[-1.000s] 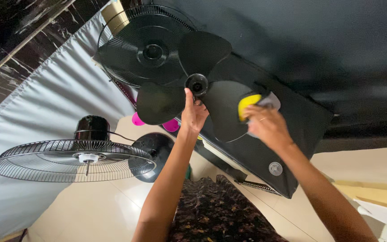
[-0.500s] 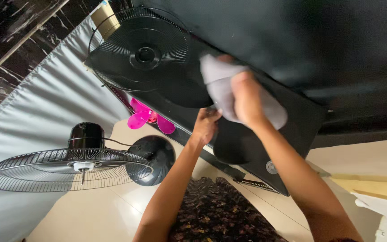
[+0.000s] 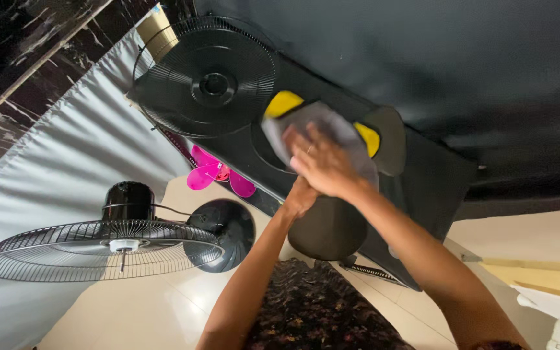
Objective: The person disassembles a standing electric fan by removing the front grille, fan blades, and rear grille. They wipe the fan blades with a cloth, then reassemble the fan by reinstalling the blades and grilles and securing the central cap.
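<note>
At the centre of the frame, the right hand was pressed flat, fingers spread, on a grey cloth with yellow patches, the cloth lying over the black fan blade. The left hand was tucked under the right wrist and appeared closed about the blade's hub; whether it gripped firmly could not be told, as the right hand hid most of it. One blade lobe hung at centre, just below the hands, and another showed at right of centre behind the cloth.

In the upper middle of the frame the round black front grille leaned on a dark panel. At lower left stood the fan body with its rear wire guard and motor housing. Pink plastic pieces lay on the pale tiled floor between them.

Risks, as judged: the blade was held in the air by one half-hidden hand, so hard pressure from the cloth could twist it loose and drop it on the tiles. The leaning grille could slide if knocked. The bare motor shaft at lower left stood near the forearm
</note>
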